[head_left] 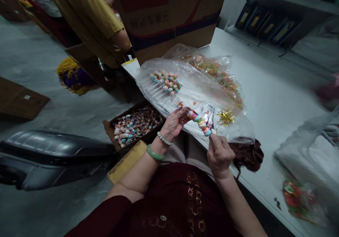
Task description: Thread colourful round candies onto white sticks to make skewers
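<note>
A skewer of colourful marshmallows [200, 123] is stretched between my two hands above the table edge. My left hand [175, 123], with a bead bracelet and green bangle at its wrist, pinches the upper end, where clear wrapping seems to show. Closed at the lower end, by a blue marshmallow, is my right hand [220, 154]; its fingers hide what they grip there. Beyond them a pile of marshmallow skewers [167, 83] with white sticks lies on a clear plastic sheet [192, 85]. Flat printed wrappers [208, 114] and gold twist ties [225, 118] lie close to my hands.
A box of wrapped skewers [135, 125] stands below the table's left edge. Bags of candy [212, 69] lie farther back, before a large carton [172, 21]. A dark cloth [250, 155] is at right. A person in a yellow shirt [90, 14] stands at upper left.
</note>
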`<state>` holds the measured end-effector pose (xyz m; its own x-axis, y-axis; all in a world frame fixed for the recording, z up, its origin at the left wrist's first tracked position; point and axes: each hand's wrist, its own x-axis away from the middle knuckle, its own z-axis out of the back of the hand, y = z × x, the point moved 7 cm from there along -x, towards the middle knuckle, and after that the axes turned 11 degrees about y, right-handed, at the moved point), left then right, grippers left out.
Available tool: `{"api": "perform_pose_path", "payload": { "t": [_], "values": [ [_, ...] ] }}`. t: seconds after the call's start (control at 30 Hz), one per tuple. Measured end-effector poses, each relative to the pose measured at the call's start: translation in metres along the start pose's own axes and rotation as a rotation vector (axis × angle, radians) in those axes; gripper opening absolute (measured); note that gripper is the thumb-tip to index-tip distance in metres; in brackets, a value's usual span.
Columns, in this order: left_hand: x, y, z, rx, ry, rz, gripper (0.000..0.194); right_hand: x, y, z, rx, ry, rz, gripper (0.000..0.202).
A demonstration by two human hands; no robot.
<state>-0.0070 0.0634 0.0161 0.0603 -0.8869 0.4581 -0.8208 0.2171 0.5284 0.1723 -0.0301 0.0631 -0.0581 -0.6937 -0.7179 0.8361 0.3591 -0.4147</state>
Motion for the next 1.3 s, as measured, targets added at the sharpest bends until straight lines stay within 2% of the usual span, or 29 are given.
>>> {"api": "perform_pose_path", "payload": {
  "t": [0.07, 0.13, 0.23, 0.37, 0.43, 0.53, 0.63, 0.8, 0.83, 0.9, 0.97, 1.1, 1.17, 1.23, 1.3],
  "values": [
    [0.002, 0.003, -0.003, -0.041, -0.031, -0.05, 0.018, 0.003, -0.001, -0.003, 0.036, -0.02, 0.034, 0.023],
    [0.005, 0.001, -0.008, -0.084, -0.063, -0.052, 0.024, 0.004, 0.005, -0.008, -0.016, -0.051, -0.043, 0.022],
    [0.008, -0.005, -0.012, -0.12, -0.091, -0.024, 0.028, 0.004, 0.021, -0.017, -0.194, -0.077, -0.301, 0.02],
    [0.008, -0.016, -0.012, -0.109, -0.123, -0.01, 0.028, 0.018, 0.039, -0.035, -0.457, -0.19, -0.77, 0.023],
    [0.006, -0.021, -0.01, -0.115, -0.136, -0.015, 0.028, 0.027, 0.038, -0.045, -0.591, -0.26, -0.964, 0.024],
    [0.004, -0.025, -0.005, -0.144, -0.132, -0.007, 0.029, 0.036, 0.033, -0.055, -0.742, -0.361, -1.143, 0.024],
    [0.005, -0.024, -0.004, -0.177, -0.142, 0.029, 0.032, 0.038, 0.035, -0.057, -0.731, -0.388, -1.144, 0.023],
    [0.009, -0.023, -0.007, -0.211, -0.127, 0.049, 0.032, 0.028, 0.04, -0.044, -0.469, -0.257, -0.813, 0.02],
    [0.009, -0.025, -0.007, -0.208, -0.126, 0.042, 0.031, 0.028, 0.038, -0.044, -0.466, -0.256, -0.802, 0.019],
    [0.011, -0.03, -0.009, -0.196, -0.143, 0.031, 0.031, 0.03, 0.037, -0.047, -0.55, -0.278, -0.892, 0.018],
    [0.011, -0.035, -0.01, -0.2, -0.174, 0.019, 0.032, 0.036, 0.034, -0.055, -0.729, -0.378, -1.094, 0.017],
    [0.011, -0.039, -0.009, -0.262, -0.256, 0.033, 0.035, 0.053, 0.018, -0.07, -1.203, -0.778, -1.502, 0.021],
    [0.011, -0.04, -0.009, -0.297, -0.297, 0.063, 0.038, 0.057, 0.013, -0.071, -1.414, -0.899, -1.621, 0.02],
    [0.011, -0.04, -0.01, -0.337, -0.33, 0.073, 0.04, 0.06, 0.011, -0.073, -1.553, -0.954, -1.684, 0.018],
    [0.012, -0.039, -0.011, -0.379, -0.35, 0.058, 0.041, 0.063, 0.01, -0.075, -1.597, -0.975, -1.699, 0.015]
  ]
}}
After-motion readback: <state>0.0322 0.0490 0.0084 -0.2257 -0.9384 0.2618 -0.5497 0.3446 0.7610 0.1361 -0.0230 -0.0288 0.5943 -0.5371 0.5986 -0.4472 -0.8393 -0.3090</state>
